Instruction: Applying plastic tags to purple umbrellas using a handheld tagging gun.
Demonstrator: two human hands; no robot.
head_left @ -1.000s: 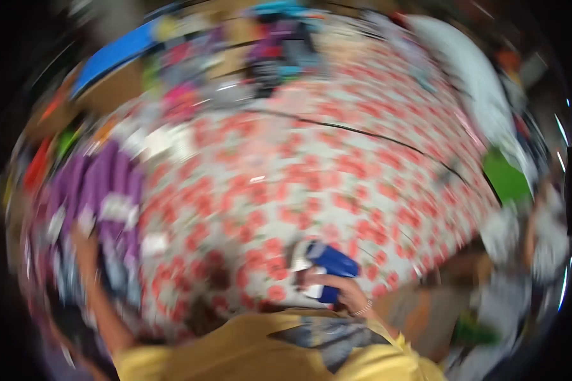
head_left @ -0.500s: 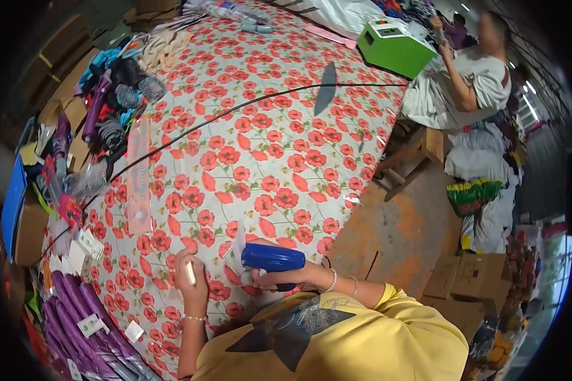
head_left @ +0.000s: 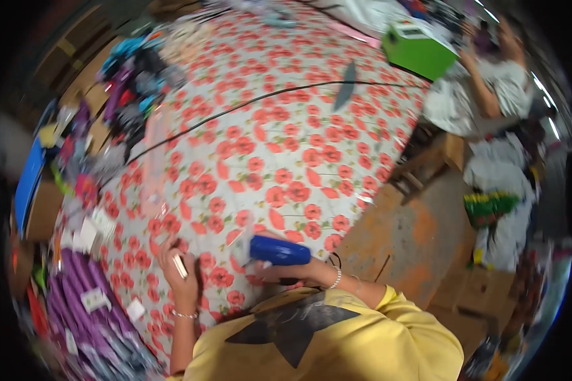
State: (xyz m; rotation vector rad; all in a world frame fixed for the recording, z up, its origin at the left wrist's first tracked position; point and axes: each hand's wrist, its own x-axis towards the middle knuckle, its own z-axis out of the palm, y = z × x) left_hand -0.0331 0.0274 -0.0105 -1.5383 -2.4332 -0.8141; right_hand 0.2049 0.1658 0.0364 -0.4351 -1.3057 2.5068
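Head view: Near left on the bench point(head_left: 260, 149), a row of purple bundles point(head_left: 86, 276) occupies the corner, with white cards point(head_left: 99, 227) just beyond. A pink strip point(head_left: 152, 162) lies farther out. A black cable point(head_left: 286, 90) crosses the far part from left to right, meeting a grey leaf-shaped piece point(head_left: 344, 95). A green box point(head_left: 419, 54) stands far right, next to a co-worker point(head_left: 513, 89).

The right edge slants toward the near side, with floor point(head_left: 397, 228) alongside. Flowered cover extends between cable and grips.

The right grip point(head_left: 292, 273) is wrapped around a blue handheld tool point(head_left: 279, 250), whose blurred pale end points left. The left grip point(head_left: 180, 284), fingers curled, clasps a small pale bar point(head_left: 181, 267), left of the tool and apart from it.
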